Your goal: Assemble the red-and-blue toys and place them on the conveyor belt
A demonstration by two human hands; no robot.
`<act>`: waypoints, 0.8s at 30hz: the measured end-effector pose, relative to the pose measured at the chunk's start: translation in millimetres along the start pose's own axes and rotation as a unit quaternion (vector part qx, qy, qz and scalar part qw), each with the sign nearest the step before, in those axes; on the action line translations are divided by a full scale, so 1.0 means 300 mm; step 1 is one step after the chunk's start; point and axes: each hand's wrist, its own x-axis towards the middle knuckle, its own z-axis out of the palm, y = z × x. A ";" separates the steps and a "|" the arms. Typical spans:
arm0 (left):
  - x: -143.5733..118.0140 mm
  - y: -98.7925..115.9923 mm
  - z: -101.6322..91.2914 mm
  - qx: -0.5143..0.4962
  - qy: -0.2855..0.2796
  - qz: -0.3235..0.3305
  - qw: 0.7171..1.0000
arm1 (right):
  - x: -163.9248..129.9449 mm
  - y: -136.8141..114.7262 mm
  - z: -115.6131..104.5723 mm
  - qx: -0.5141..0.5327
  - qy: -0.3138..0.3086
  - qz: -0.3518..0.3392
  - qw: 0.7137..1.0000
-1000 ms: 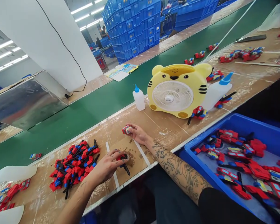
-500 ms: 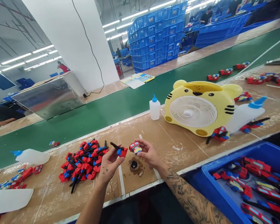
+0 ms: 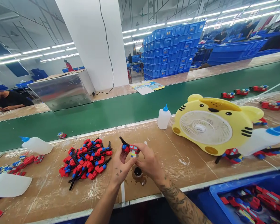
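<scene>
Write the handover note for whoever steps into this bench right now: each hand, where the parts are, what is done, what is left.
Left hand: pinches a red-and-blue piece with a black stem.
Right hand: holds a small red toy body pressed against that piece, above the small dark pot on the bench.
Parts: pile of stemmed pieces left of the hands; blue bin of toys at right; glue bottle by the yellow tiger fan.
Done: the two parts meet; whether they are fully joined cannot be told.
Left: the pile is large.
</scene>
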 end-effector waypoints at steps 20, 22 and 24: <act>0.985 -0.119 -0.053 0.516 -0.096 -0.066 0.848 | 0.200 0.491 0.038 -0.064 0.078 0.184 0.978; 1.067 -0.127 -0.037 0.566 -0.123 -0.092 0.810 | 0.198 0.494 0.038 -0.070 0.072 0.184 0.978; 1.112 -0.130 -0.027 0.598 -0.146 -0.122 0.778 | 0.196 0.494 0.038 -0.068 0.069 0.187 0.978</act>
